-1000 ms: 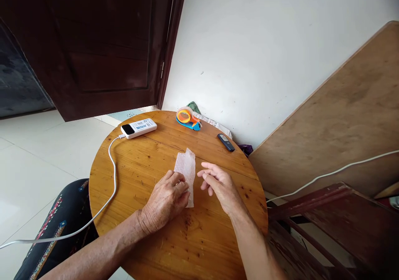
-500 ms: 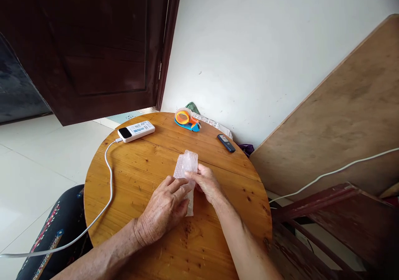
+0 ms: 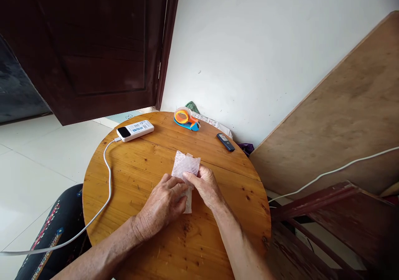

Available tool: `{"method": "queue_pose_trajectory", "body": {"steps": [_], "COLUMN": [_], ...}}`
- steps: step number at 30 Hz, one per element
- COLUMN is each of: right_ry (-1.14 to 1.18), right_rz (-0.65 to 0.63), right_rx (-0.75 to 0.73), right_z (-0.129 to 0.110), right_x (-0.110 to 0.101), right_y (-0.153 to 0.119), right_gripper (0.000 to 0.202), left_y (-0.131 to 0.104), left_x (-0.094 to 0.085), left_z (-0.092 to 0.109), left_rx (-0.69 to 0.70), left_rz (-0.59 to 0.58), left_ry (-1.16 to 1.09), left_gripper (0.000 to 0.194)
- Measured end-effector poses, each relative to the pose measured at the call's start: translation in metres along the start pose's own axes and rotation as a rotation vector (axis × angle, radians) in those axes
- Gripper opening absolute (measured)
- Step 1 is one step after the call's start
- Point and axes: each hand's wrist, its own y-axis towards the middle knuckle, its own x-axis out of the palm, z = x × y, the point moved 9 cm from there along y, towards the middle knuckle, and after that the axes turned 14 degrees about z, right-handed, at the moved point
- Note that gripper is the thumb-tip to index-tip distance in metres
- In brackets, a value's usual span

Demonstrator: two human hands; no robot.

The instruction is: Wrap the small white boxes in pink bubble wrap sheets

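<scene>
A folded piece of pinkish, see-through bubble wrap lies under both hands near the middle of the round wooden table. My left hand is closed on its lower left part, with the fingers bent over it. My right hand pinches the right edge, thumb on top and the other fingers behind. A lower strip of the wrap sticks out below my left fingers. Whether anything is inside the wrap, I cannot tell.
A white power bank with a plugged-in white cable sits at the back left. An orange and blue tape dispenser stands at the back edge. To its right lies a dark handheld device. A wall rises behind.
The top of the bubble wrap has spread wider and now lies flatter across both sides. My right thumb has shifted slightly left on it. Both hands stay on the wrap.
</scene>
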Motion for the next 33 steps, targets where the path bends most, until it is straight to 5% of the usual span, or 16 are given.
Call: {"method": "queue_pose_trajectory", "body": {"steps": [9,17,23,25,29,33], "right_ry": [-0.081,-0.179,-0.249,-0.277,-0.386,-0.45], "right_rz": [-0.104,-0.094,-0.089,-0.119,-0.111,-0.021], "right_rx": [-0.101,-0.345,-0.496,-0.543,-0.685,-0.814], "right_z": [-0.036,-0.052,-0.047,-0.043,-0.031,-0.027], "right_x": [-0.001,-0.005,-0.013,-0.013,-0.009,-0.005], "right_y": [-0.025,-0.057,-0.082,-0.089,-0.097,-0.098], "right_gripper": [0.012,0.014,0.019,0.025,0.051,0.06], "left_y": [-0.003,-0.006,-0.004,-0.007,-0.016,-0.015], "left_x": [-0.012,-0.025,-0.006,-0.01,-0.017,-0.011], "left_z": [-0.009,-0.027,-0.027,-0.019,-0.014,-0.019], "left_rx": [-0.079,-0.236,-0.256,-0.201,-0.109,-0.147], "left_rz": [0.094,0.228,-0.178,-0.288,-0.35,-0.274], "left_ry": [0.202,0.237,-0.11,-0.239,-0.155,-0.084], "left_gripper": [0.011,0.053,0.027,0.037,0.064,0.051]}}
